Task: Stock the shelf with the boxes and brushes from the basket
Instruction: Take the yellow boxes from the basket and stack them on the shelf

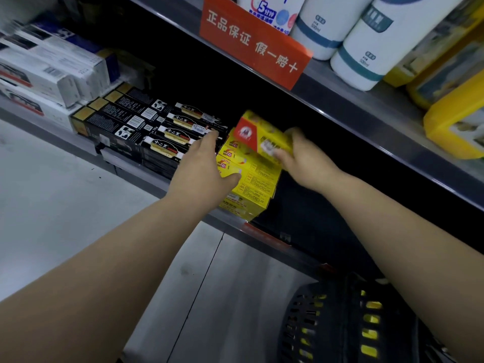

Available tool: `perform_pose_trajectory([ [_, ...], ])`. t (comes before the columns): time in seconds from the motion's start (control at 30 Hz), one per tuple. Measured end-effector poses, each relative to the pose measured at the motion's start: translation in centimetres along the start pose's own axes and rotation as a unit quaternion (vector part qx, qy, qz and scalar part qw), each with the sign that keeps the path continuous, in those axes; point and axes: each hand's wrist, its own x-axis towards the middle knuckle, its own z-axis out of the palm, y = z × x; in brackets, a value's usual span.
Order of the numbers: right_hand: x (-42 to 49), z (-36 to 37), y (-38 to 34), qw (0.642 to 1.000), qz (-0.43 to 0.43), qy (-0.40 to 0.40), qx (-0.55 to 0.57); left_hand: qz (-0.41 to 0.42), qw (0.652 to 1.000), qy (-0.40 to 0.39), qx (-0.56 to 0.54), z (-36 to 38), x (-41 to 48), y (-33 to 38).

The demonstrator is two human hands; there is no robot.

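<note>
R hand has its fingers clamped on a yellow box, tilted w/ one end up, just above the stack of yellow boxes on the shelf. L hand rests on the stack's left side, fingers straight, thumb out, beside the black boxes. Risk imo: stack sits close to the shelf edge, so a crooked or hard set-down could knock boxes off toward the basket below

Yellow-and-red boxes, black-and-gold boxes, orange sign, dark basket.
</note>
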Motion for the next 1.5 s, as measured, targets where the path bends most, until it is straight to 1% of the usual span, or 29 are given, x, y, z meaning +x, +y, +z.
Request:
perform_pose_trajectory([
  [0.1,2.2,1.3,1.5,0.999,0.045,0.009,-0.016,0.018,0.997,-0.076,0.023,0.7,-0.3,0.3],
  [0.17,3.9,2.3,2.2,0.996,0.092,0.002,0.018,0.035,0.992,-0.114,0.046,1.1,-0.4,0.7],
  [0.23,5.6,3.4,2.7,0.991,0.124,0.029,0.051,0.039,0.986,-0.145,0.069,1.5,-0.3,0.8],
  [0.3,7.0,4.3,3.1,0.988,0.141,0.039,0.041,0.032,0.978,-0.179,0.098,2.0,-0.1,0.7],
  [0.37,8.1,5.4,3.4,0.989,0.147,0.004,0.022,0.021,0.967,-0.219,0.132,2.6,0.0,0.3],
  [0.43,8.8,6.4,3.7,0.988,0.144,-0.047,0.033,0.017,0.957,-0.240,0.163,2.9,0.1,-0.1],
  [0.5,9.0,7.2,3.9,0.986,0.133,-0.078,0.064,0.018,0.952,-0.246,0.181,3.1,0.3,-0.3],
  [0.6,8.8,7.3,4.0,0.985,0.123,-0.084,0.089,0.023,0.947,-0.253,0.196,3.3,0.5,-0.4],
  [0.73,8.3,6.5,3.3,0.985,0.128,-0.100,0.061,0.018,0.950,-0.243,0.197,3.2,0.7,0.0],
  [0.83,7.2,5.0,1.8,0.982,0.144,-0.123,0.016,-0.001,0.969,-0.208,0.134,2.8,0.6,1.0],
  [0.9,5.5,2.9,0.8,0.983,0.129,-0.132,0.002,0.004,0.978,-0.196,0.072,2.9,0.3,2.1],
  [1.0,1.4,-0.9,0.1,0.989,0.092,-0.114,0.022,0.044,0.981,-0.189,0.024,3.0,-0.9,4.3],
  [1.13,-6.7,-5.0,1.0,0.983,0.076,-0.100,0.131,0.114,0.973,-0.201,-0.026,3.5,-3.2,7.7],
  [1.23,-12.6,-7.2,2.3,0.975,0.081,-0.060,0.198,0.174,0.959,-0.222,-0.040,4.1,-5.6,10.3],
  [1.33,-17.8,-8.6,4.1,0.968,0.093,0.003,0.232,0.250,0.937,-0.242,-0.025,5.0,-8.2,12.2],
  [1.4,-21.1,-8.9,5.5,0.959,0.105,0.034,0.262,0.308,0.915,-0.259,-0.017,5.7,-10.1,13.3],
  [1.47,-24.3,-8.4,7.0,0.952,0.119,0.041,0.279,0.361,0.889,-0.281,-0.005,6.6,-11.7,14.2],
  [1.5,-25.8,-7.7,7.8,0.954,0.127,0.032,0.271,0.386,0.874,-0.294,0.004,7.1,-12.5,14.5],
])
